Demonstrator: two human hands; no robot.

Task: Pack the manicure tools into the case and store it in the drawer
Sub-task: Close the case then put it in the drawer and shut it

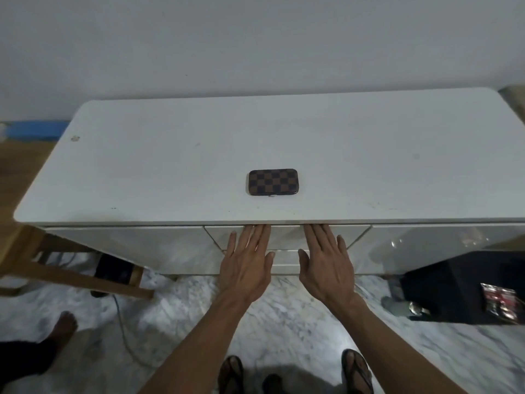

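A closed brown checkered manicure case [273,182] lies flat on the white cabinet top [170,166], near its front edge at the middle. No loose tools are in view. Below the case, my left hand [247,260] and my right hand [326,260] are spread flat against the front of the middle drawer [287,237], fingertips tucked up under the cabinet top's edge. Both hands hold nothing. The drawer looks shut or only barely out.
A wooden stool frame [71,268] stands at the left with a dark box under it and a cable on the marble floor. A black box [466,288] sits at the right. Another person's foot [64,325] is at lower left; my sandalled feet are at the bottom.
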